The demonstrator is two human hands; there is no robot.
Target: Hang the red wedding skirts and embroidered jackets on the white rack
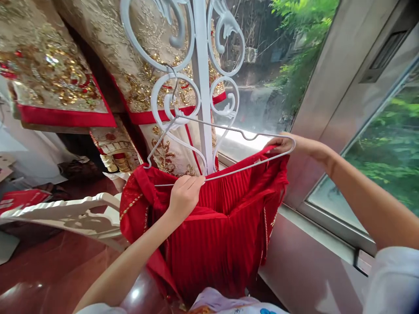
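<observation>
A red pleated dress (209,235) with gold beaded trim hangs in front of me on a thin grey wire clothes hanger (225,127). The hanger's hook reaches up against a white scrolled metal stand; whether it bears on the scroll I cannot tell. My left hand (186,195) is closed round the hanger's lower bar, above the dress's neckline. At the hanger's right end, my right hand (280,142) pinches the dress's upper edge, its fingers partly hidden behind the wire. On the left, a red shoulder piece (141,181) lies over the hanger's end.
The white scrolled stand (203,87) rises just behind the hanger. Cream garments (65,56) with gold sequins and red hems hang at the back left. A metal-framed window (327,87) borders the right. A white carved piece of furniture (81,218) stands at left on the reddish floor.
</observation>
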